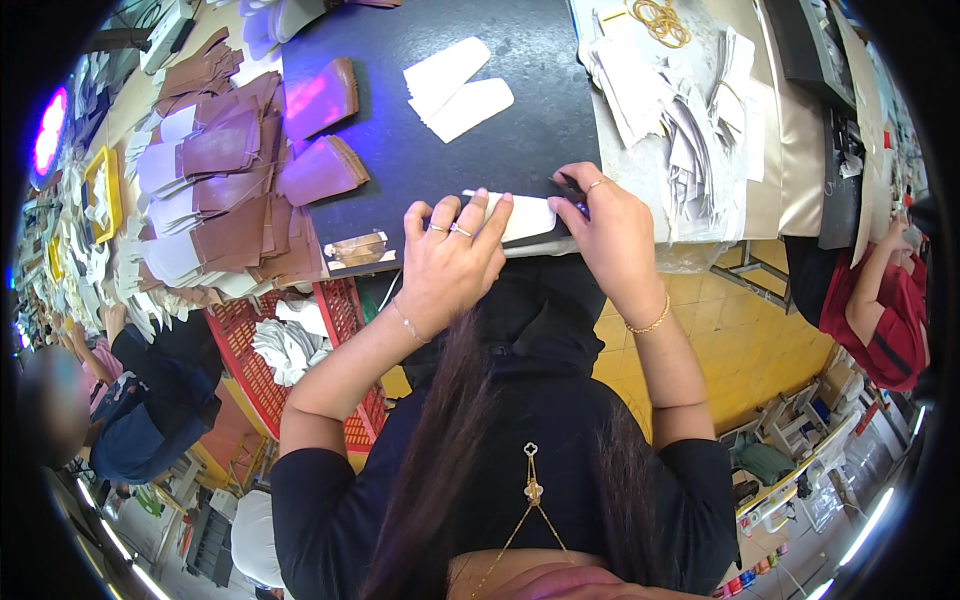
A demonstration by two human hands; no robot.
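A white tapered flat piece (528, 218) lies near the front edge of the dark work surface. My left hand (450, 250) rests over its left end, fingers apart and fingertips pressing on it. At the right end my right hand (612, 228) is closed in a pinch, thumb toward the index finger. Something small and dark shows between those fingers, too hidden to name. Farther back on the same surface lie two white pieces (470, 108) of similar shape, side by side and partly overlapping.
Stacked brown pieces (225, 150) with white ends crowd the left. White pieces (690, 130) and rubber bands (660, 22) lie at right. A clear-topped small block (357, 250) sits at the front edge. Below left stands a red basket (250, 350) holding white cloth. Other people work at both sides.
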